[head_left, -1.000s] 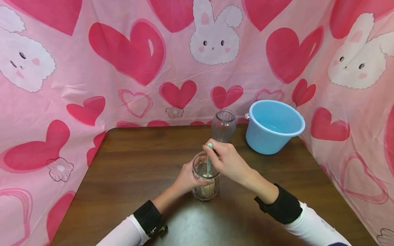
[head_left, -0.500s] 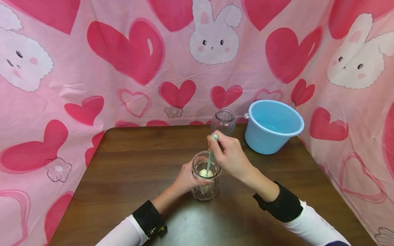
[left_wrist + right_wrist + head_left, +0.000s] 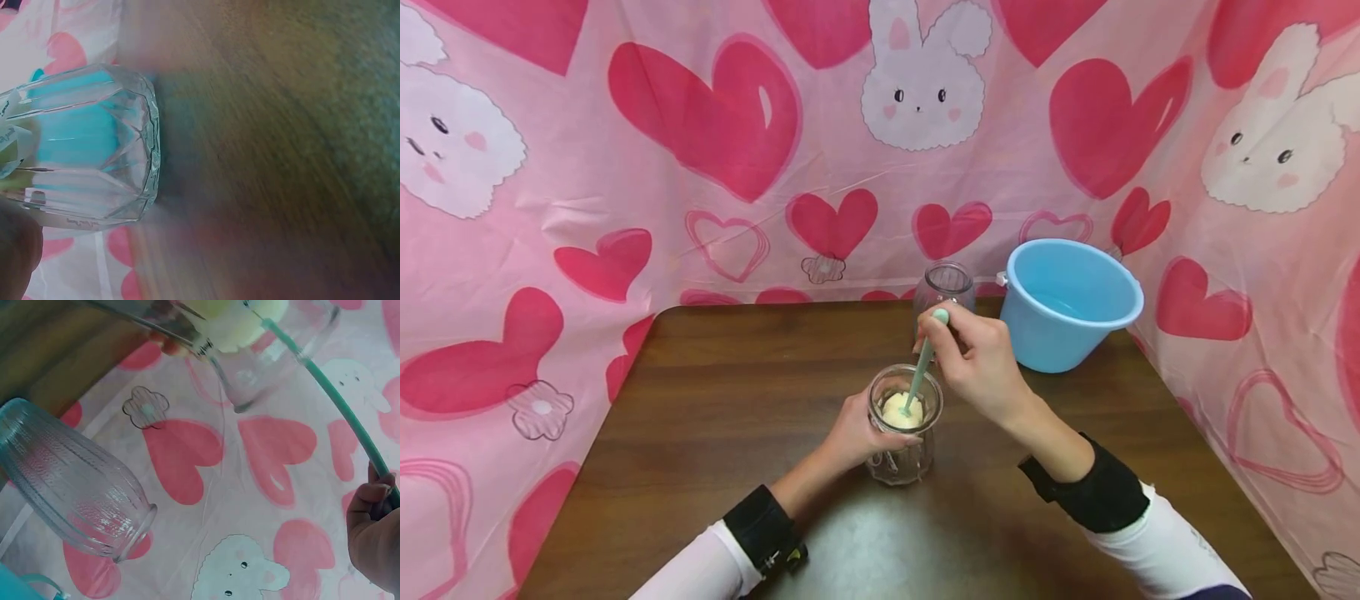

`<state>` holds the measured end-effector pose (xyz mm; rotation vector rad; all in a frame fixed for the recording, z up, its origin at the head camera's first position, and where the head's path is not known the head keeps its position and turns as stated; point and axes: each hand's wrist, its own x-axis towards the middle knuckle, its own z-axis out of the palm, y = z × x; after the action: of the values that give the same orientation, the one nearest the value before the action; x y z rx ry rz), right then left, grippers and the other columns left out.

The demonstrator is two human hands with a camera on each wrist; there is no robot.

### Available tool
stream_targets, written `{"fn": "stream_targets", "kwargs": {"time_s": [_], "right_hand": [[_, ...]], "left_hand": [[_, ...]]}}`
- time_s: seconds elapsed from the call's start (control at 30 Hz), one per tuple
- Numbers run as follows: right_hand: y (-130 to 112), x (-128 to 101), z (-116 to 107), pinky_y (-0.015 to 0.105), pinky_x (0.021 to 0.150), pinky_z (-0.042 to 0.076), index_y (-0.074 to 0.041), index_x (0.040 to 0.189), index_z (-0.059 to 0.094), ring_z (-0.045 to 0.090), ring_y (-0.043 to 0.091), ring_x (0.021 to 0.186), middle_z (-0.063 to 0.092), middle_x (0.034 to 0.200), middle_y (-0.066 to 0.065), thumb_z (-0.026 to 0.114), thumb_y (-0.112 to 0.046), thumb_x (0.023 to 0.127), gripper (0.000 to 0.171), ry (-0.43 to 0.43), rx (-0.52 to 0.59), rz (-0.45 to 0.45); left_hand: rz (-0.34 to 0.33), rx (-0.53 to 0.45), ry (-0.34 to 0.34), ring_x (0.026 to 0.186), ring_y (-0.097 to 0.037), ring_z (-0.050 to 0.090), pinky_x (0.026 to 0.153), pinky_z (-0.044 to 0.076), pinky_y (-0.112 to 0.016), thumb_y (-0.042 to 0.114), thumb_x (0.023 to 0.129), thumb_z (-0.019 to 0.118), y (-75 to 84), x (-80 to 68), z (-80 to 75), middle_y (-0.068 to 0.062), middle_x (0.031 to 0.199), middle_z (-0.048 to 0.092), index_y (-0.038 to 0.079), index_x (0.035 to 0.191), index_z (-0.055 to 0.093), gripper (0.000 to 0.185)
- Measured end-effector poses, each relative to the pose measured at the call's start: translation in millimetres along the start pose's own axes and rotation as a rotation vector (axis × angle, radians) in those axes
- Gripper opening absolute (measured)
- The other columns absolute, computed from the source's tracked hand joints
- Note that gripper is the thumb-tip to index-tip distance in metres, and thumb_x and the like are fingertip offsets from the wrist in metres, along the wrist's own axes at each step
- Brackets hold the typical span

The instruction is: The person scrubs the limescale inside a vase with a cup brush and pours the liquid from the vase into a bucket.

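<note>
A clear faceted glass jar (image 3: pixel 898 468) stands near the middle of the wooden table, its mouth towards me. My left hand (image 3: pixel 853 432) grips it around the upper part, thumb across the front. Inside the mouth sits a pale yellow sponge head (image 3: pixel 901 411) on the end of a green-handled sponge brush (image 3: pixel 923 367). My right hand (image 3: pixel 983 360) holds that handle near its top, above and right of the jar. The right wrist view shows the sponge (image 3: pixel 240 325) inside the glass. In the left wrist view the jar's base (image 3: pixel 140 147) is close to the tabletop.
Behind my right hand a second glass jar (image 3: pixel 947 279) with a ribbed body stands at the table's back edge. A light blue bucket (image 3: pixel 1045 337) is to its right. A pink curtain (image 3: pixel 737 167) with hearts and rabbits surrounds the table (image 3: pixel 722 392).
My right hand has moved up and to the right, drawing the sponge from low in the jar up to its mouth. The left hand and jar have stayed nearly in place.
</note>
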<state>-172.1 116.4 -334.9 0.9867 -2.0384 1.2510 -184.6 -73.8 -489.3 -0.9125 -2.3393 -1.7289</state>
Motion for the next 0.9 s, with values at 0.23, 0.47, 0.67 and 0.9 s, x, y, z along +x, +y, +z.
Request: {"fn": "stream_targets", "kwargs": {"time_s": [0.23,0.47,0.67,0.9], "right_hand": [[3.3,-4.5,6.0,0.023,0.059,0.048,-0.008,0.091,0.071,0.059,0.014,0.065,0.068,0.079,-0.002,0.066,-0.006,0.101,0.011,-0.052,0.064,0.133],[2.4,-7.1,2.4,0.025,0.053,0.041,-0.013,0.087,0.072,0.049,0.01,0.06,0.055,0.067,-0.006,0.069,-0.01,0.1,0.014,-0.069,-0.047,0.175],[-4.6,6.0,-15.6,0.024,0.048,0.041,-0.008,0.085,0.073,0.054,0.01,0.056,0.058,0.063,-0.006,0.068,-0.009,0.1,0.016,0.082,-0.07,0.169],[5.9,-11.8,0.2,0.023,0.048,0.039,-0.011,0.088,0.073,0.051,0.009,0.055,0.057,0.063,-0.005,0.067,-0.01,0.101,0.014,0.01,-0.072,0.204]], "left_hand": [[0.017,0.03,0.007,0.107,-0.017,0.069,0.092,0.055,-0.034,0.019,0.066,0.098,-1.0,1.2,-1.6,-0.003,0.123,0.073,0.011,0.136,0.059,0.081],[-0.014,0.008,-0.004,0.107,-0.02,0.07,0.092,0.055,-0.035,0.02,0.066,0.099,-1.5,-0.2,0.3,-0.004,0.123,0.073,0.011,0.136,0.06,0.08],[0.005,0.02,0.001,0.105,-0.013,0.067,0.093,0.053,-0.031,0.02,0.064,0.099,-0.6,1.2,0.0,0.001,0.12,0.073,0.012,0.129,0.063,0.075],[-0.011,0.027,0.001,0.106,-0.015,0.069,0.091,0.055,-0.035,0.02,0.065,0.099,0.7,0.3,-1.0,-0.002,0.121,0.074,0.012,0.134,0.06,0.079]]}}
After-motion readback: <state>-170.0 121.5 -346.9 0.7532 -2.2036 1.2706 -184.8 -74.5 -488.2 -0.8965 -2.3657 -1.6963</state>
